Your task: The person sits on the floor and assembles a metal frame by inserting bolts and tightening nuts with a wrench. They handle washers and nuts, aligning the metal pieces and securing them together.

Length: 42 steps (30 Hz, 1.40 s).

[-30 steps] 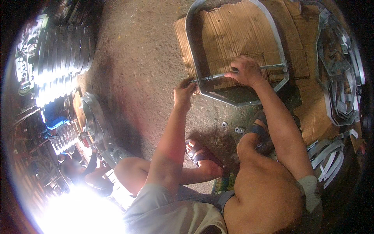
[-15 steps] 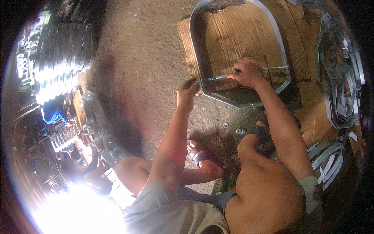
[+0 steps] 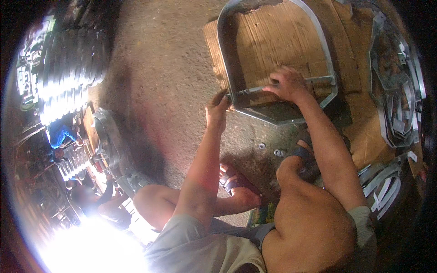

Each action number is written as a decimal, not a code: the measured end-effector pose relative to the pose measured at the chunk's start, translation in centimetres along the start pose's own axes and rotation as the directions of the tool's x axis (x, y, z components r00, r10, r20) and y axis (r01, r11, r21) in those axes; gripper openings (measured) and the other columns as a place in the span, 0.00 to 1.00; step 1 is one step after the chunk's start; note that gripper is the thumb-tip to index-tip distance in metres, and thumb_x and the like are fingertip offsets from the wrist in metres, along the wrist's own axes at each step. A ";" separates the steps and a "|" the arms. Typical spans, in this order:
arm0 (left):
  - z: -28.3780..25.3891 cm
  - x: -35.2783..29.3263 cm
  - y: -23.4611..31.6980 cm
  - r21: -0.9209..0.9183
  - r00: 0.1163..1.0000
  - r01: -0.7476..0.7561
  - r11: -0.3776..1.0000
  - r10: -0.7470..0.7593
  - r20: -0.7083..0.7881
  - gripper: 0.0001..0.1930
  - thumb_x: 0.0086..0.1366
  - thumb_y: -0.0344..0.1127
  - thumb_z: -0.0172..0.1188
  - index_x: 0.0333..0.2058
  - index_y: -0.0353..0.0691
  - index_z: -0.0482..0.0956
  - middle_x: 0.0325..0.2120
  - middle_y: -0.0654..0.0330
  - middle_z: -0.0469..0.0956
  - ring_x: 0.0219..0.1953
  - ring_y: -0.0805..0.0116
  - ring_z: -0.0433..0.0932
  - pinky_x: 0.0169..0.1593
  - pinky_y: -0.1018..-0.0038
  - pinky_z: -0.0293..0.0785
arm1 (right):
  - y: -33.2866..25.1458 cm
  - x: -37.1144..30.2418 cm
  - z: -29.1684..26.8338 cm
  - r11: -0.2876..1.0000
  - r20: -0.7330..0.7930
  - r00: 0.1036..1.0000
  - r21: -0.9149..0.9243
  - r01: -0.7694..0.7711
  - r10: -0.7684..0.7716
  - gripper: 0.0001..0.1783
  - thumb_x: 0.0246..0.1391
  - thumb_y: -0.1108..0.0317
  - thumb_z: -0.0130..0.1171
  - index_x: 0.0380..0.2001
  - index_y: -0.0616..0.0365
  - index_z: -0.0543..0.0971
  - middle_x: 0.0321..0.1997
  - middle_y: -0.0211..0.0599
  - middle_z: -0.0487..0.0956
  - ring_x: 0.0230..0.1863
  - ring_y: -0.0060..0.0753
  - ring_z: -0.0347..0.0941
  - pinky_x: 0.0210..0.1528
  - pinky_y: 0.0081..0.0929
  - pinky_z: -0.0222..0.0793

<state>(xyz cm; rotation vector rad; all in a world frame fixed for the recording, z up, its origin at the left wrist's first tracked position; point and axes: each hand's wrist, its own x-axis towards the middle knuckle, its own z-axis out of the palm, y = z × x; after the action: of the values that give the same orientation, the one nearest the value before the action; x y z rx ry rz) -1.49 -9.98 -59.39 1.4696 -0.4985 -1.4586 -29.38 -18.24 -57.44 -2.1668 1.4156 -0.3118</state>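
A metal frame (image 3: 328, 50), a grey band arched at the far end and angled at the near end, lies in front of me. A thin metal rod (image 3: 318, 80) crosses it from side to side, with a threaded-looking part near the left wall. My right hand (image 3: 291, 85) is curled round the middle of the rod, thumb along it. Just outside the frame's left wall, by the rod's end, my left hand (image 3: 217, 109) has its fingers pinched together. What those fingers hold is too small and dark to tell.
Flat cardboard (image 3: 273, 41) lies under the frame. Small metal rings (image 3: 279, 153) sit on the floor near my sandals. More metal frames (image 3: 400, 91) and curved strips (image 3: 387, 191) lie on the right. Stacked metal bands (image 3: 75, 59) stand left, and a person (image 3: 109, 211) sits lower left.
The frame sits slightly further left in the picture. The fingers of my right hand have loosened and shifted a little on the rod; my left hand remains at the frame's left wall.
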 end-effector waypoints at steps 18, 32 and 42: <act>-0.3 1.6 1.1 0.359 0.953 0.279 0.891 -0.211 -0.217 0.25 0.64 0.52 0.64 0.34 0.29 0.83 0.21 0.60 0.78 0.19 0.74 0.72 0.23 0.75 0.66 | 0.1 -0.2 0.2 1.000 -0.022 1.000 0.001 0.005 -0.005 0.28 0.43 0.36 0.66 0.32 0.51 0.81 0.41 0.40 0.80 0.48 0.48 0.75 0.50 0.47 0.69; -1.6 1.1 0.6 0.082 0.987 0.160 0.984 -0.160 -0.007 0.17 0.70 0.34 0.57 0.51 0.28 0.75 0.36 0.59 0.80 0.34 0.71 0.77 0.39 0.77 0.72 | -0.7 0.1 -0.6 1.000 0.016 1.000 -0.005 0.005 -0.005 0.28 0.45 0.37 0.65 0.33 0.52 0.82 0.41 0.41 0.80 0.49 0.48 0.75 0.51 0.47 0.70; -0.8 0.5 0.9 -0.051 0.985 0.169 0.984 -0.171 -0.037 0.18 0.69 0.35 0.57 0.55 0.33 0.71 0.40 0.56 0.80 0.39 0.67 0.80 0.41 0.71 0.76 | 0.1 -0.2 -0.5 0.999 0.010 1.000 0.021 0.026 -0.026 0.27 0.44 0.38 0.66 0.31 0.52 0.81 0.40 0.42 0.80 0.47 0.49 0.75 0.50 0.48 0.70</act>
<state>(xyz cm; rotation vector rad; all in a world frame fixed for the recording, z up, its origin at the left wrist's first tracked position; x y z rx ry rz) -0.32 -10.52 -59.09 1.5313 -0.3169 -1.5584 -29.76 -18.26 -57.10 -2.1685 1.3740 -0.3225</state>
